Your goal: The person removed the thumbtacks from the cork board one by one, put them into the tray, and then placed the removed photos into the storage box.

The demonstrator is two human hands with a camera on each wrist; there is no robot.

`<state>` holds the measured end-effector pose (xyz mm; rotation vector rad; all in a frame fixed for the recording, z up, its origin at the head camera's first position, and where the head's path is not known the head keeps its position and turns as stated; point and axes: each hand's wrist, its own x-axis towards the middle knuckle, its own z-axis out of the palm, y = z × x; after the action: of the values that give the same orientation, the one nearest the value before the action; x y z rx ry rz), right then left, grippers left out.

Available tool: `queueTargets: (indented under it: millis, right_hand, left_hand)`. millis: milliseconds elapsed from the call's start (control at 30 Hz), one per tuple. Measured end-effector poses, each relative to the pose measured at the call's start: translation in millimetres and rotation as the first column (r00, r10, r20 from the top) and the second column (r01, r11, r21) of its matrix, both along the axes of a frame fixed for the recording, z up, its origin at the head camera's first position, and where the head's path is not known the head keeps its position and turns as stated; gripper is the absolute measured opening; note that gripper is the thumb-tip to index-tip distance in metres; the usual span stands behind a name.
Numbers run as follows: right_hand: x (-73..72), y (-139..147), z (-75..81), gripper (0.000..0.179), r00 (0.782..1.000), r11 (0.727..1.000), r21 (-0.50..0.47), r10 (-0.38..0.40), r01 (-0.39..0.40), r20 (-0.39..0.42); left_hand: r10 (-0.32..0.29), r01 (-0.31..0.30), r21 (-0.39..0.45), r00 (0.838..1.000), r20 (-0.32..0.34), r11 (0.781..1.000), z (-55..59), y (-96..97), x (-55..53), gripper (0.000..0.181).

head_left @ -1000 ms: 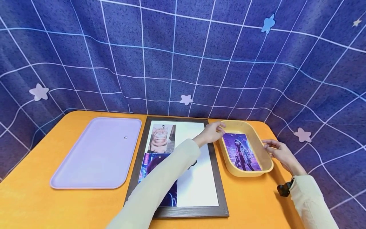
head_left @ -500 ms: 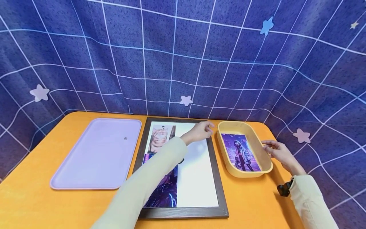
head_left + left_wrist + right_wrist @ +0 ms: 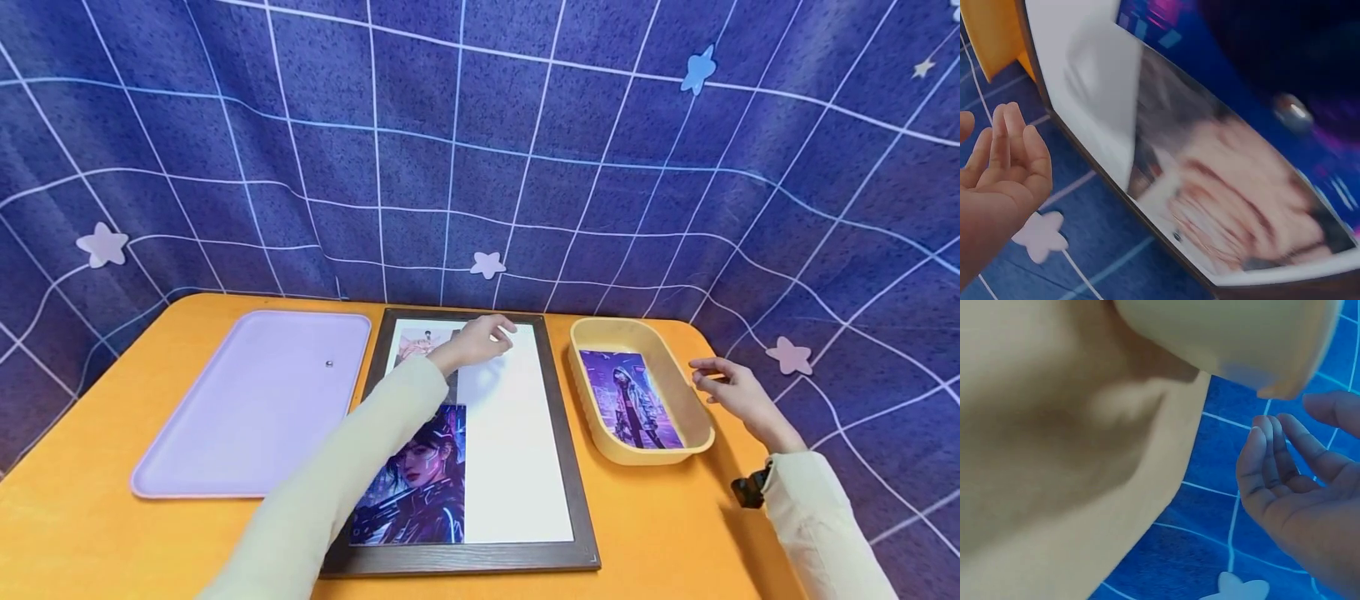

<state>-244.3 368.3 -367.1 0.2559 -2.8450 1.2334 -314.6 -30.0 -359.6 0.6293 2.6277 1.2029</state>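
Note:
My left hand is over the upper part of a dark-framed white board, fingers loosely bent and holding nothing. On the board's left half lie a cat picture, partly covered by my arm in the head view, and below it a purple-blue picture of a woman. A small shiny silver piece sits near where the pictures meet. My right hand, fingers also loosely bent, is beside the right rim of a yellow bin. Inside that bin lies a picture of a hooded figure.
A lilac tray lies left of the board, bearing one tiny silver piece. Everything stands on an orange table. Behind it hangs a blue gridded curtain with star shapes.
My left hand has moved left from the bin's left rim to above the board, uncovering more of the woman picture. My right hand has drawn slightly away from the bin's right rim.

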Motion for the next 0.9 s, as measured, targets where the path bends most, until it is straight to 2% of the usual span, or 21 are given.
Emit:
queueTargets:
  millis: [167,400,533,667,800,900]
  right_hand:
    - [-1.2,-7.5,8.3,0.033,0.997,0.999,0.049,0.001,0.003,-0.080]
    - [-1.2,-29.5,21.1,0.030,0.982,0.992,0.128,0.020,0.004,-0.188]
    - [-1.3,-46.8,28.3,0.029,0.975,0.988,0.152,0.045,-0.012,-0.219]
    - [-2.8,-65.2,32.1,0.027,0.961,0.987,0.145,0.107,-0.071,-0.254]
    - [-3.5,-84.6,33.9,0.027,0.948,0.982,0.128,0.172,-0.142,-0.269]
    - [-4.3,-100.2,33.7,0.027,0.936,0.975,0.129,0.211,-0.181,-0.283]
  left_hand:
    - [0.052,-0.053,-0.048,0.998,-0.028,0.997,-2.0,-25.9,-4.0,0.032]
    - [0.112,-0.112,-0.072,0.994,-0.002,0.991,-1.6,-57.8,-2.3,0.033]
    - [0.121,-0.123,-0.077,0.992,-0.041,0.989,-5.0,-71.1,-2.2,0.033]
    - [0.126,-0.133,-0.073,0.988,-0.085,0.988,-8.6,-81.1,-2.5,0.034]
    - [0.167,-0.175,-0.094,0.982,-0.093,0.980,-10.3,-88.5,-2.7,0.035]
    - [0.186,-0.201,-0.121,0.974,-0.128,0.972,-12.9,-93.0,-4.2,0.034]
